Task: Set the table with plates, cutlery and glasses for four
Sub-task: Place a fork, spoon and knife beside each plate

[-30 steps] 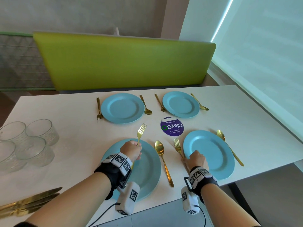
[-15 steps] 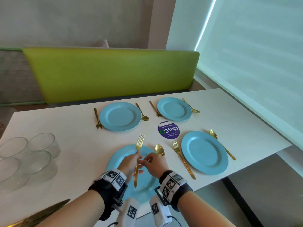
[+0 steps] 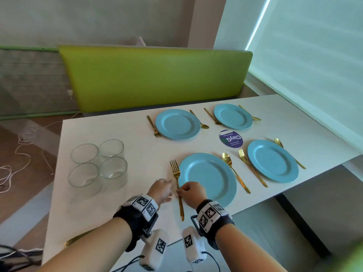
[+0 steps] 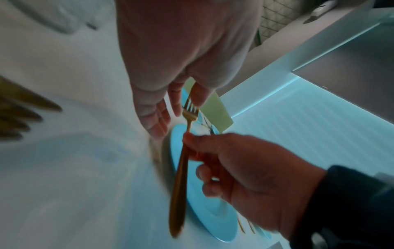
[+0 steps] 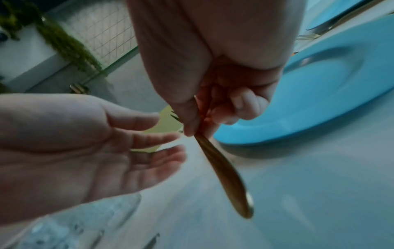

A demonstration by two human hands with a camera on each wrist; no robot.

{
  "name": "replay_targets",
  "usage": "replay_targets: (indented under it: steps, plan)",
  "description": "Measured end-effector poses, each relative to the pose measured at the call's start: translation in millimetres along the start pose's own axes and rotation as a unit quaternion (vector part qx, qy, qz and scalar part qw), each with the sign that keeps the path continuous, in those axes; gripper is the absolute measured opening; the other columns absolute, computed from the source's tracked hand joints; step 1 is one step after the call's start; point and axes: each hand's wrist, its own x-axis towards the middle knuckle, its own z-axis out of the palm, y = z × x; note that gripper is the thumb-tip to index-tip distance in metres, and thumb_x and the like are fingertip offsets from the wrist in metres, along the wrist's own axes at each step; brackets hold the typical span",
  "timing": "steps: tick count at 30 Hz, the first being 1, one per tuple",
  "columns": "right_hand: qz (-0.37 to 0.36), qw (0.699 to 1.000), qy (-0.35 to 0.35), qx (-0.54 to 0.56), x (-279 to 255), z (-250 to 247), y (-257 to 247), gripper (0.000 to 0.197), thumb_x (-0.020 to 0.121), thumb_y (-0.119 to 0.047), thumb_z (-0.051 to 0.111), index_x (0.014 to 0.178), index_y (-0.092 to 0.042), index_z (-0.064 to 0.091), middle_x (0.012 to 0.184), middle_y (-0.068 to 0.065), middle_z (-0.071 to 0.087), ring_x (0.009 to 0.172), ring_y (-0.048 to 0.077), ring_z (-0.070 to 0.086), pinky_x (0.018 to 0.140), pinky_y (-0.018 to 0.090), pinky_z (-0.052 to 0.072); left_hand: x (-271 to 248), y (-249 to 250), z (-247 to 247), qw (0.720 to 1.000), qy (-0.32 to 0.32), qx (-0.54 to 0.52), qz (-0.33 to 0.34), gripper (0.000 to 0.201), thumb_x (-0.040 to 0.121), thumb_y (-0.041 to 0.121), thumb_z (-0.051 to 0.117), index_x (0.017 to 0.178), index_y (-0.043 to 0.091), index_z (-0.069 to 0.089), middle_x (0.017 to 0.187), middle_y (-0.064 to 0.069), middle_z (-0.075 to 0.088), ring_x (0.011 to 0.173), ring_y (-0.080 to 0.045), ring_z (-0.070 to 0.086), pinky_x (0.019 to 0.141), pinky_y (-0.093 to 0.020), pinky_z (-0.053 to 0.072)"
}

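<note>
gold fork (image 3: pixel 177 185) pinched in right hand (image 3: pixel 191 193) grip (left hand (image 3: pixel 161 190) loose, holding nothing).

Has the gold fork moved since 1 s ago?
Yes. The gold fork went from over the near blue plate to beside its left rim, pinched by the right hand.

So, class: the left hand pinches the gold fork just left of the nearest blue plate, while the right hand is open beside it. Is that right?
No, the hands are swapped. The right hand pinches the gold fork just left of the nearest blue plate, and the left hand is open beside it. The right wrist view shows this most plainly.
</note>
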Motion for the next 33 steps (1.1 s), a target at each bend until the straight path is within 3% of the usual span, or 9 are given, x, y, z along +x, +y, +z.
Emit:
replay_targets:
  steps: [4, 7, 9, 11, 12, 16, 20, 26, 33]
  plan:
    - [0.012, 0.999, 0.012, -0.052, -2.1, 22.1, -3.7, 0.031, 0.087, -0.024, 0.062, 0.059, -0.023, 0.049, 0.082, 0.000, 0.059, 0.082, 0.016, 0.053, 0.084, 0.029, 0.049, -4.5, -4.4, -44.4, 0.994, 0.061, 0.077, 0.043, 0.015, 0.096, 0.018, 0.044, 0.101, 0.010, 0.055, 0.093, -0.006, 0.058, 0.074, -0.018, 0.056, 0.064, -0.025, 0.050]
    - [0.025, 0.996, 0.011, -0.086, -1.9, 33.3, -6.6, 0.037, 0.087, -0.023, 0.063, 0.055, -0.026, 0.043, 0.089, 0.003, 0.066, 0.086, 0.018, 0.059, 0.085, 0.029, 0.050, -11.3, -5.2, -64.7, 0.990, 0.062, 0.106, 0.064, 0.012, 0.093, 0.012, 0.046, 0.099, 0.010, 0.056, 0.090, -0.007, 0.059, 0.069, -0.017, 0.054, 0.062, -0.024, 0.047]
    - [0.029, 0.994, 0.006, -0.108, 0.0, 39.5, -8.9, 0.031, 0.087, -0.024, 0.063, 0.058, -0.025, 0.051, 0.101, 0.007, 0.071, 0.098, 0.022, 0.064, 0.087, 0.029, 0.051, -14.5, -7.8, -74.9, 0.987, 0.057, 0.136, 0.062, 0.012, 0.092, 0.009, 0.045, 0.096, 0.012, 0.056, 0.086, -0.004, 0.058, 0.064, -0.014, 0.052, 0.060, -0.023, 0.045]
    - [0.036, 0.992, 0.004, -0.118, 0.8, 44.0, -13.4, 0.012, 0.086, -0.024, 0.063, 0.078, -0.017, 0.069, 0.106, 0.008, 0.071, 0.103, 0.024, 0.064, 0.087, 0.030, 0.053, -17.0, -11.8, -84.6, 0.983, 0.045, 0.169, 0.054, 0.014, 0.093, 0.008, 0.043, 0.091, 0.013, 0.056, 0.084, -0.003, 0.058, 0.063, -0.013, 0.051, 0.058, -0.021, 0.044]
    - [0.037, 0.991, 0.007, -0.126, 2.5, 46.5, -14.7, 0.014, 0.086, -0.023, 0.062, 0.090, -0.013, 0.072, 0.107, 0.009, 0.071, 0.103, 0.025, 0.064, 0.087, 0.031, 0.053, -18.8, -13.2, -88.9, 0.981, 0.041, 0.186, 0.049, 0.016, 0.093, 0.008, 0.042, 0.088, 0.015, 0.056, 0.085, -0.002, 0.057, 0.064, -0.013, 0.053, 0.059, -0.021, 0.045]
    - [0.049, 0.989, 0.026, -0.138, 9.6, 53.9, -17.9, 0.021, 0.085, -0.021, 0.059, 0.100, -0.012, 0.071, 0.105, 0.008, 0.070, 0.099, 0.025, 0.066, 0.087, 0.034, 0.055, -21.4, -18.1, -104.3, 0.959, 0.033, 0.278, 0.031, 0.020, 0.092, 0.013, 0.048, 0.108, 0.013, 0.061, 0.109, -0.008, 0.062, 0.099, -0.025, 0.062, 0.091, -0.032, 0.050]
    - [0.064, 0.986, 0.046, -0.148, 15.0, 58.6, -18.0, 0.023, 0.085, -0.021, 0.059, 0.103, -0.013, 0.070, 0.105, 0.008, 0.070, 0.098, 0.027, 0.066, 0.085, 0.035, 0.056, -20.3, -20.3, -112.9, 0.949, 0.029, 0.313, 0.031, 0.025, 0.092, 0.016, 0.050, 0.113, 0.009, 0.061, 0.122, -0.012, 0.062, 0.116, -0.029, 0.058, 0.098, -0.034, 0.049]
    - [0.090, 0.982, 0.086, -0.139, 21.2, 54.8, -13.4, 0.022, 0.080, -0.022, 0.064, 0.100, -0.012, 0.066, 0.101, 0.007, 0.068, 0.093, 0.028, 0.066, 0.075, 0.029, 0.051, -15.9, -24.7, -117.8, 0.940, 0.025, 0.339, 0.032, 0.023, 0.092, 0.019, 0.052, 0.111, 0.010, 0.060, 0.121, -0.010, 0.062, 0.114, -0.028, 0.059, 0.095, -0.033, 0.048]
    - [0.111, 0.978, 0.106, -0.140, 25.7, 43.0, -2.2, 0.024, 0.077, -0.027, 0.068, 0.095, -0.011, 0.065, 0.082, 0.004, 0.059, 0.074, 0.025, 0.057, 0.065, 0.027, 0.046, -14.0, -27.1, -123.2, 0.925, 0.028, 0.377, 0.031, 0.007, 0.091, 0.021, 0.053, 0.095, 0.016, 0.056, 0.118, -0.011, 0.063, 0.092, -0.022, 0.056, 0.091, -0.032, 0.048]
